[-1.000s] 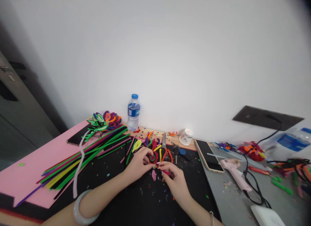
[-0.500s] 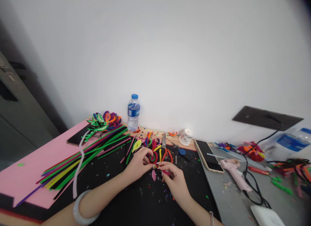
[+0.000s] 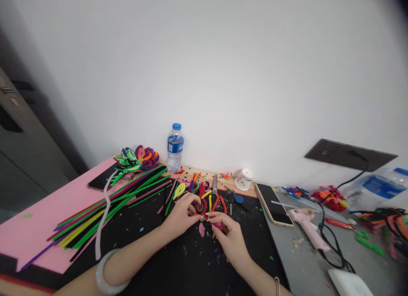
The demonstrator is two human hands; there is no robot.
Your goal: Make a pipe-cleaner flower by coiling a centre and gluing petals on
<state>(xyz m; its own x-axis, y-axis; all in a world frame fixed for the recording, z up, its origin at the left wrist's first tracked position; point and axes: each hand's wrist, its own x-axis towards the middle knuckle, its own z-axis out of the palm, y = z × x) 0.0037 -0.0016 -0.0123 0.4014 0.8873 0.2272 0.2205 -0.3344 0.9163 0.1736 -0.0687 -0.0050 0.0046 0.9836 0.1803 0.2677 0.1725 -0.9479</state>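
Note:
My left hand [image 3: 183, 212] and my right hand [image 3: 230, 236] meet over the black mat [image 3: 165, 270], both with fingers pinched together. Between them is a pipe-cleaner flower [image 3: 201, 207] with coiled red and green loops and a pink petal [image 3: 202, 230] hanging below. The left fingers grip its left side; the right fingertips pinch its lower right, by a magenta piece [image 3: 218, 226]. My fingers partly hide where the pieces join. Just behind lie scissors [image 3: 215, 184], a yellow-green loop [image 3: 179, 190] and short orange and yellow pieces [image 3: 217, 202].
Long pipe cleaners [image 3: 105, 215] spread across the left side, near finished flowers [image 3: 134, 160] and a phone [image 3: 103, 179]. A water bottle [image 3: 175, 147] and a paper cup [image 3: 244, 179] stand along the wall. To the right are another phone [image 3: 274, 204] and a corded pink glue gun [image 3: 309, 230].

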